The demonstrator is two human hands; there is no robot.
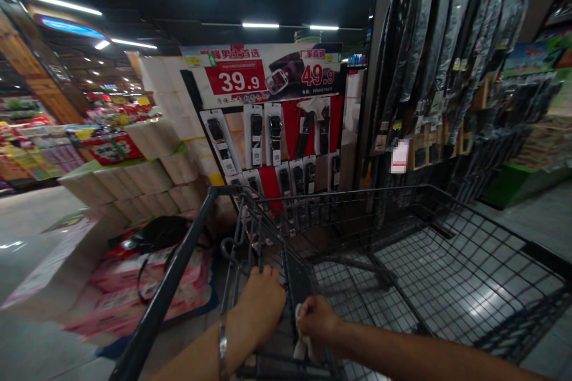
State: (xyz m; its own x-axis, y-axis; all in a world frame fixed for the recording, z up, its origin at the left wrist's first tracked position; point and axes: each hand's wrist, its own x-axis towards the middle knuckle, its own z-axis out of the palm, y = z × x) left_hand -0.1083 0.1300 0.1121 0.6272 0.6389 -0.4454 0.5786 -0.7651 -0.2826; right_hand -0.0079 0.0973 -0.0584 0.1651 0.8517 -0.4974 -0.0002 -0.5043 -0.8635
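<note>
A grey wire shopping cart stands in front of me. My left hand, with a silver bracelet at the wrist, is closed over the bars of the cart's fold-out seat; its fingertips are partly hidden. Just right of it, my right hand is closed around a crumpled white cloth, beside the dark seat panel. The cart's handle bar runs diagonally at the left, with neither hand on it.
Packaged belts hang on a rack beneath a price sign. Longer plastic-wrapped belts hang at the right. Left of the cart are stacked paper packs, pink packages and a black bag.
</note>
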